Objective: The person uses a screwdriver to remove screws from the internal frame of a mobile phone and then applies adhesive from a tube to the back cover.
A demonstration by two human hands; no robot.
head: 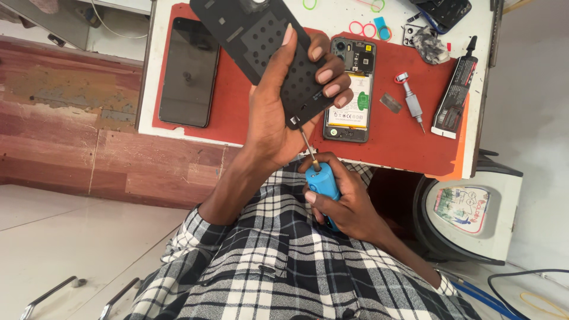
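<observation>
White desk (pixel 155 71) with red mat (pixel 391 136). Left hand (pixel 278 112) fingers clamped round black back cover (pixel 261 41), raised above opened phone (pixel 351 89). Right hand (pixel 347 201) fingers wrapped on blue screwdriver (pixel 323 184), tip at cover's lower edge. Cover off already; battery exposed, not yet reassembled.

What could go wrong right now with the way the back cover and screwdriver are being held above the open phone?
1. The left hand holds the black back cover in the air, and the blue screwdriver in the right hand presses its lower edge; a slip might gouge the cover or jab the palm.
2. The open phone lies right below, battery exposed; a dropped cover could strike it.
3. The glue tube sits near the mat edge and may get knocked off.
</observation>
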